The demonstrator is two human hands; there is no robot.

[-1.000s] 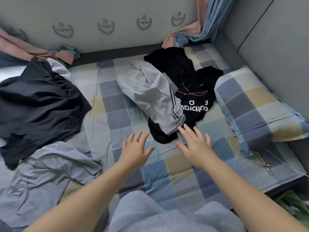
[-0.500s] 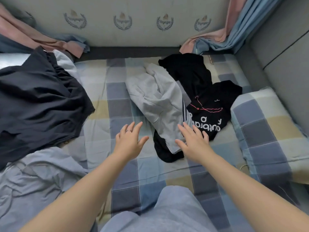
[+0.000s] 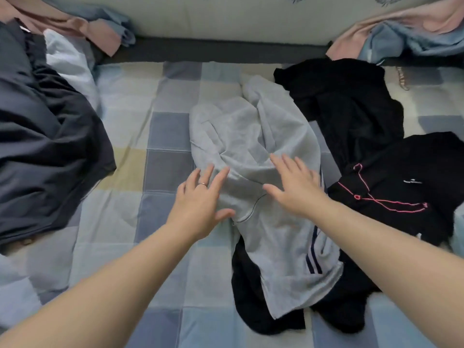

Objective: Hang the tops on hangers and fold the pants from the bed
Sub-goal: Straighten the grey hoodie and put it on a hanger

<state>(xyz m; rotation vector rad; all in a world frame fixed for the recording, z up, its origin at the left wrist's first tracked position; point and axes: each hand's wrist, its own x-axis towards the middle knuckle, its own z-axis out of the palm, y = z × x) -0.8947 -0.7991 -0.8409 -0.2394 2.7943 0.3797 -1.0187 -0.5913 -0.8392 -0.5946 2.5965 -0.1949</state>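
Both hands reach out with nothing in them. The left hand (image 3: 200,199) is flat, its fingers (image 3: 222,175) straight and spread apart, and it wears a thin ring (image 3: 203,184). The right hand (image 3: 297,189) is flat too, with its fingers (image 3: 277,160) spread wide.

The grey pants (image 3: 251,131) lie in a crumpled heap right under both hands. The left fingertips are over the left edge of the heap, and the left thumb is by a thin dark pocket line. The right hand is over the right side of the heap. I cannot tell if the hands touch the cloth or float just above it. Dark stripes (image 3: 312,259) run down the pants below the right wrist, closer to the person.

A black piece of clothing (image 3: 247,297) pokes out from under the pants, below both wrists. Just to the right of the right hand lies a black top (image 3: 406,172) with a pink string (image 3: 357,197) on it. More black cloth (image 3: 346,101) lies past the right fingertips, up and to the right. Well to the left of the left hand sits a big dark blue heap (image 3: 45,151). The checked bed sheet (image 3: 165,169) shows between that heap and the left hand. Pink and blue curtains (image 3: 105,38) lie bunched far past the fingertips, by the wall (image 3: 251,18)
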